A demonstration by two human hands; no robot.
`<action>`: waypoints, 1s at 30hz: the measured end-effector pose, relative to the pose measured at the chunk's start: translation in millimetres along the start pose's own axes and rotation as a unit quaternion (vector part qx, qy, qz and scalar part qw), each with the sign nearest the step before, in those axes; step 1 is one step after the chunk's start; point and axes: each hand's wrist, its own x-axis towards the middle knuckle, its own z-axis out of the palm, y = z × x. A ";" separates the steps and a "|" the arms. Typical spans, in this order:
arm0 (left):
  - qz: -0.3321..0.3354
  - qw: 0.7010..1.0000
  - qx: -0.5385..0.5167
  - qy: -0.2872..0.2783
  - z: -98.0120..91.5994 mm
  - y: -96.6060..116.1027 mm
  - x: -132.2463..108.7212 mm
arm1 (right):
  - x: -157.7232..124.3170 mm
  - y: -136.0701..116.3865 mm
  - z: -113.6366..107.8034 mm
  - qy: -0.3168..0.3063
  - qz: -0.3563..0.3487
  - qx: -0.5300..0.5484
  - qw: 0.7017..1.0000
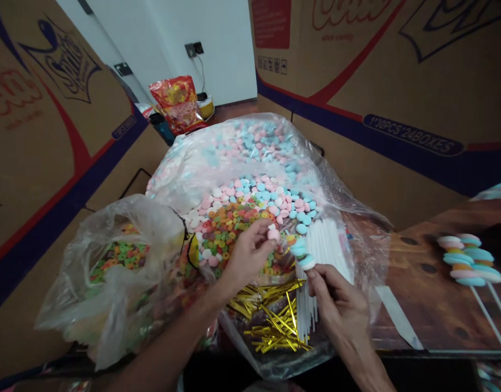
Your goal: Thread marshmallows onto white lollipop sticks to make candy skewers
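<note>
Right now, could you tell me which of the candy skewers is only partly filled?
The skewer in the right hand: it carries only a couple of candies at its tip, whereas the two skewers on the table are stacked full.

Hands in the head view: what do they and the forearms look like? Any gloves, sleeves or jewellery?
Both are bare. The left hand and right hand show no gloves, rings or wristbands, and both forearms are uncovered to the frame edge, with no sleeve in view.
</note>
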 end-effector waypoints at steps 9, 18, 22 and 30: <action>-0.020 0.986 -0.152 0.069 -10.8 -5.0 -3.2 | -5.2 -5.5 18.4 -0.054 -0.009 -0.019 0.998; -0.004 0.992 -0.113 0.062 -13.3 -18.8 -2.9 | -5.2 2.0 14.8 -0.088 0.037 -0.023 0.995; 0.068 0.995 -0.030 0.060 -13.9 -28.2 -3.4 | -1.8 1.0 13.2 -0.108 0.065 -0.027 0.992; 0.166 0.971 0.150 0.082 -10.6 -24.8 -9.6 | 0.0 -8.1 30.4 -0.086 0.120 0.020 0.989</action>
